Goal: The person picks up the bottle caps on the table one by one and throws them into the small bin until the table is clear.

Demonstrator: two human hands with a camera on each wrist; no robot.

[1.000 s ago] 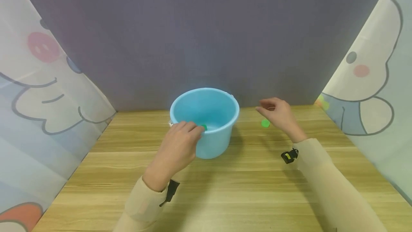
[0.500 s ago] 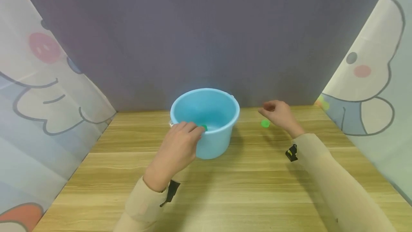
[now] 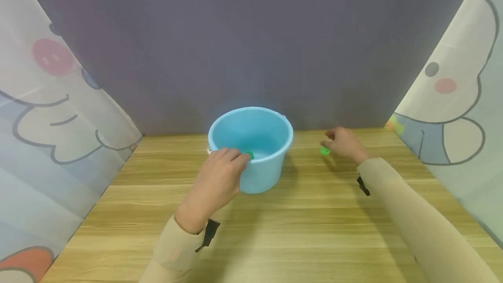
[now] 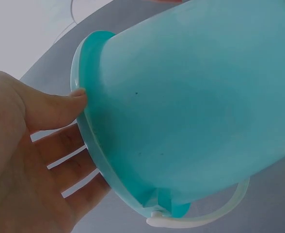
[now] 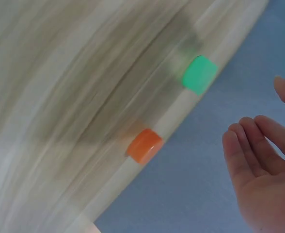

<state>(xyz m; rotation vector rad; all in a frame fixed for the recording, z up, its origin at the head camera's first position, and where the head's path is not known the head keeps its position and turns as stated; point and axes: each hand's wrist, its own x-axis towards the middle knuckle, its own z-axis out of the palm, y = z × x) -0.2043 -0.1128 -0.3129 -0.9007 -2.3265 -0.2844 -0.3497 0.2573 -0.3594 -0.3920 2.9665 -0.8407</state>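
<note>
My left hand (image 3: 222, 171) grips the near-left rim of a light blue bucket (image 3: 261, 176); in the left wrist view the thumb presses the outside and the fingers (image 4: 72, 170) go over the rim. Inside the bucket, beside that hand, a small piece of something green (image 3: 250, 155) shows. My right hand (image 3: 345, 144) hovers over a small bright green piece (image 3: 324, 151) on the table. The right wrist view shows this hand (image 5: 263, 170) with thumb and fingers apart, nothing between them. A green piece (image 5: 199, 75) and an orange piece (image 5: 145, 146) lie there on the wood.
The wooden table (image 3: 291, 235) ends at a dark grey panel (image 3: 251, 47) behind the bucket. Cartoon-printed curtains (image 3: 55, 112) hang on both sides. The bucket's white handle (image 4: 205, 218) hangs down its side.
My right hand has come down and slightly rightward, and now partly overlaps the green piece in the head view. My left hand and the bucket have stayed in place.
</note>
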